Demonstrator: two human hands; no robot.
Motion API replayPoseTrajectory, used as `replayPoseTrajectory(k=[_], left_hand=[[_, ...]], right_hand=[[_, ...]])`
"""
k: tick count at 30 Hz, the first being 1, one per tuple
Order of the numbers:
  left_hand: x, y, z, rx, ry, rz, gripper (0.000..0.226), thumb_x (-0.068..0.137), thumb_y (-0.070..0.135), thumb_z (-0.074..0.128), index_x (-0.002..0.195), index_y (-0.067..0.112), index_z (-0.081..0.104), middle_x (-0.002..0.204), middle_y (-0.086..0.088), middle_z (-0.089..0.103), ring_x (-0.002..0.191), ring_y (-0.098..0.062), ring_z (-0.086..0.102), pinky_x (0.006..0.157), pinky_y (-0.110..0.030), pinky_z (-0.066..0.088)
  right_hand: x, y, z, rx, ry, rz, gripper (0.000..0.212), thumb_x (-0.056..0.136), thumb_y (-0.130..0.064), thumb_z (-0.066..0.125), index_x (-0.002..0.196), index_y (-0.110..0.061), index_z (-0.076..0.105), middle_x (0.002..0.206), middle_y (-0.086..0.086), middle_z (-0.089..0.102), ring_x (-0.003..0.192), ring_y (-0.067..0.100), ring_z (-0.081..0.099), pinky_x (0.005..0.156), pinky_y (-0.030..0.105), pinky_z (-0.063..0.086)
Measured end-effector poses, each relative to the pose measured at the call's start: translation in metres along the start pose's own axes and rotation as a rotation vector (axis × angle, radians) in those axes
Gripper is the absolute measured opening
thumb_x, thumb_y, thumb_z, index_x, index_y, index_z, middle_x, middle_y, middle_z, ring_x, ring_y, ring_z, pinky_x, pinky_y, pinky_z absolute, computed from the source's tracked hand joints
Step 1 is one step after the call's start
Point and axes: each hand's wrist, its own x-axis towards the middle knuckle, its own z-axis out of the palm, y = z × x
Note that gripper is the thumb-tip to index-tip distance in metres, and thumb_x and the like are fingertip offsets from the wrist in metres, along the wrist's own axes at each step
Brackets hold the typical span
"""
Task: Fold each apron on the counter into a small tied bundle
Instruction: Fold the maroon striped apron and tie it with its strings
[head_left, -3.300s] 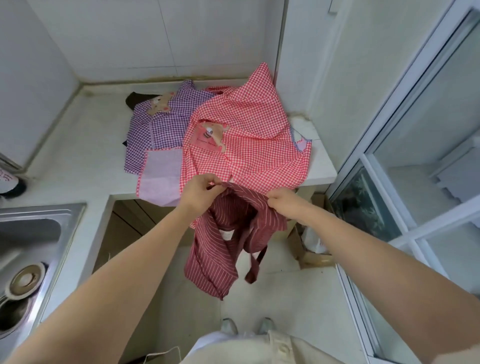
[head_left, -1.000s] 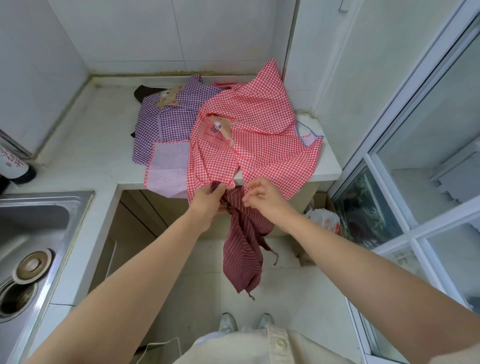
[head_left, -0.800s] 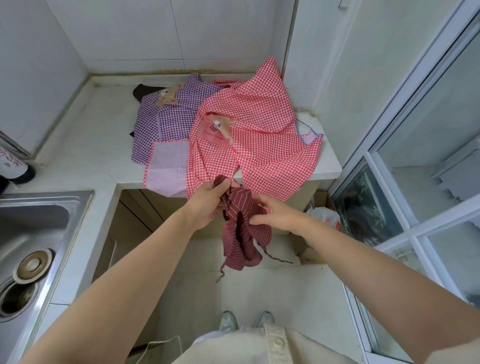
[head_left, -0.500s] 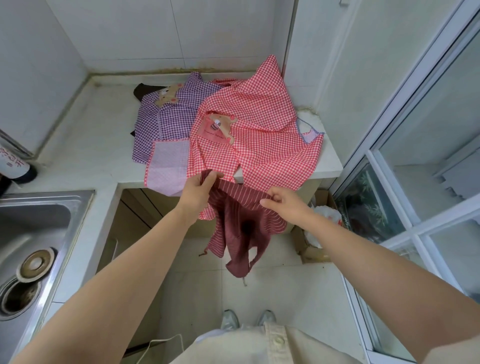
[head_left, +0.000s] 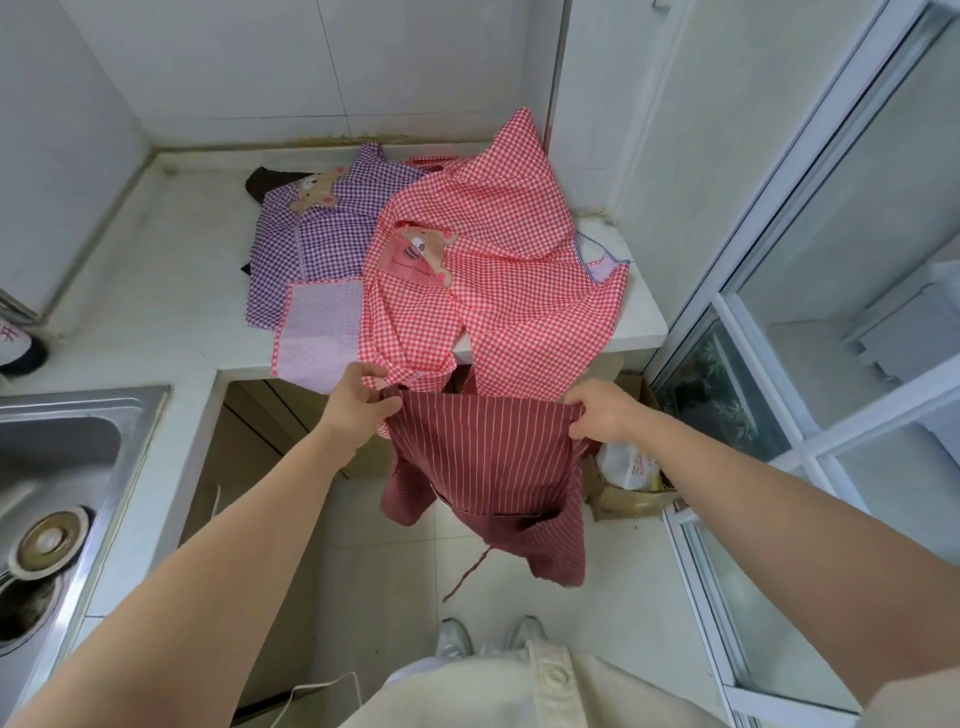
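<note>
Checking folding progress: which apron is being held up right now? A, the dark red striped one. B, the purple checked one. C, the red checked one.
A: the left hand and right hand pinch the top edge of the dark red striped apron, which hangs in front of the counter.

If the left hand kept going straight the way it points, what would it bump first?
Probably the red checked apron hanging over the counter edge, just ahead of the left hand holding the striped apron; depth is hard to judge.
</note>
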Motion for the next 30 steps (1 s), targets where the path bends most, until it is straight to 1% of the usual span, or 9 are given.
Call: replayPoseTrajectory(k=[4,6,9,12,15,19,21,25,30], left_hand=[[-0.003,-0.005,-0.002,0.259,-0.153,0.117,0.028,0.091,-0.002,0.062,0.112,0.016,0.066,0.106,-0.003,0.067,0.094,-0.017,0.063,0.082,-0.021,0.051],[-0.005,-0.006,-0.002,0.308,-0.265,0.089,0.029,0.088,-0.004,0.063,0.111,0.014,0.069,0.109,0.003,0.067,0.097,-0.011,0.062,0.084,-0.017,0.047],[-0.008,-0.007,-0.002,0.303,-0.348,0.038,0.026,0.087,-0.006,0.063,0.101,0.015,0.071,0.102,0.006,0.072,0.092,-0.009,0.066,0.079,-0.016,0.051],[-0.008,-0.007,-0.002,0.302,-0.380,0.006,0.026,0.087,-0.006,0.064,0.086,0.018,0.072,0.078,0.014,0.074,0.073,-0.001,0.069,0.065,-0.012,0.052],[-0.008,-0.011,-0.002,0.295,-0.399,-0.014,0.023,0.088,-0.005,0.063,0.084,0.015,0.073,0.076,0.011,0.074,0.072,-0.003,0.068,0.065,-0.013,0.051],[-0.007,-0.016,-0.004,0.313,-0.420,-0.037,0.017,0.089,-0.004,0.062,0.091,0.008,0.074,0.092,-0.004,0.074,0.082,-0.014,0.068,0.069,-0.017,0.053],[-0.007,-0.020,-0.006,0.337,-0.430,-0.047,0.015,0.090,-0.004,0.061,0.098,0.003,0.073,0.099,-0.010,0.072,0.084,-0.017,0.066,0.068,-0.017,0.053],[-0.008,-0.025,-0.007,0.336,-0.383,-0.058,0.017,0.091,-0.001,0.061,0.105,0.000,0.071,0.106,-0.013,0.071,0.083,-0.015,0.065,0.064,-0.015,0.050],[-0.006,-0.023,-0.010,0.254,-0.348,-0.037,0.019,0.093,0.002,0.061,0.110,0.002,0.069,0.110,-0.014,0.072,0.099,-0.030,0.067,0.096,-0.040,0.052]], right_hand=[[-0.006,0.003,0.013,-0.048,0.369,0.084,0.017,0.090,-0.009,0.058,0.097,-0.018,0.071,0.109,-0.003,0.043,0.113,0.024,0.038,0.095,0.039,0.035],[-0.002,0.007,0.023,0.088,0.505,0.131,0.020,0.092,-0.010,0.057,0.094,-0.025,0.070,0.109,-0.002,0.035,0.109,0.021,0.031,0.097,0.037,0.032],[0.006,0.011,0.032,0.463,0.615,0.123,0.033,0.093,-0.001,0.054,0.082,-0.028,0.070,0.111,0.005,0.056,0.101,0.017,0.051,0.096,0.033,0.044],[-0.003,0.001,0.030,0.705,0.575,0.087,0.038,0.095,0.008,0.044,0.086,-0.015,0.073,0.103,0.001,0.067,0.097,0.014,0.059,0.091,0.027,0.047],[-0.005,-0.001,0.030,0.764,0.571,0.054,0.042,0.095,0.009,0.043,0.085,-0.019,0.072,0.110,0.002,0.068,0.105,0.018,0.059,0.097,0.031,0.047],[0.000,0.000,0.038,0.724,0.584,0.155,0.021,0.095,0.000,0.054,0.108,-0.014,0.064,0.115,-0.001,0.060,0.110,0.017,0.054,0.102,0.036,0.045],[0.002,0.001,0.040,0.711,0.535,0.237,0.023,0.094,-0.007,0.060,0.118,-0.006,0.061,0.115,0.001,0.059,0.107,0.018,0.054,0.101,0.038,0.045],[-0.002,0.002,0.039,0.778,0.552,0.259,0.016,0.090,-0.003,0.065,0.107,-0.004,0.068,0.101,0.006,0.065,0.094,0.020,0.061,0.096,0.038,0.050],[-0.005,0.004,0.036,0.871,0.630,0.236,0.023,0.088,-0.005,0.068,0.111,-0.007,0.071,0.108,0.007,0.065,0.103,0.021,0.059,0.103,0.041,0.047]])
